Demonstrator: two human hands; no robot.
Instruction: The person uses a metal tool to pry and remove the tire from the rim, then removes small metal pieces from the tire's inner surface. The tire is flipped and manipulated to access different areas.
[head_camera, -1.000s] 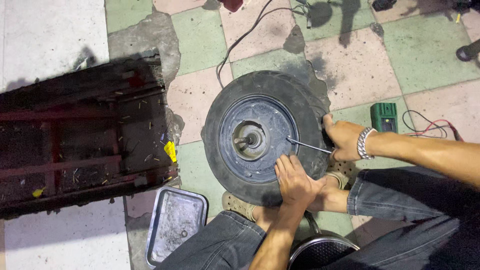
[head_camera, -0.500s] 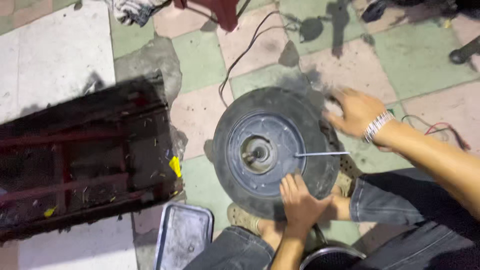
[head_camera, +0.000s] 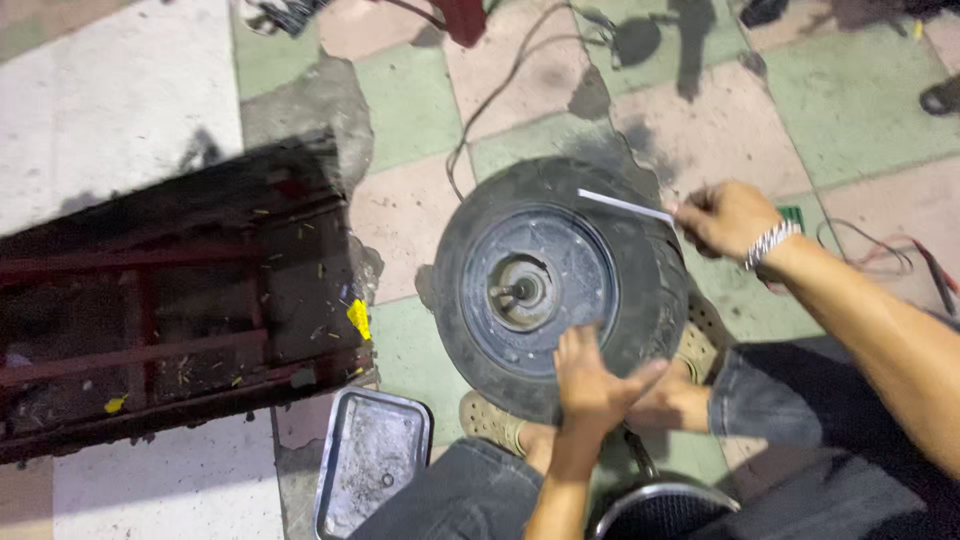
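1. Wheel with a thick black tyre lies flat on the tiled floor, at the centre of the view, between the person's feet.
2. The left hand rests flat with spread fingers on the tyre at 6 o'clock and grips nothing.
3. The right hand, at 2 o'clock of the wheel, is closed around a thin metal rod; the rod points over the tyre edge toward 10 o'clock.
4. The hub is exposed, with a short axle stub. The tyre sits on the rim, so I judge the work is at an early or middle stage.
5. A metal tray lies at 7 o'clock, and a dark red frame at 9 o'clock.
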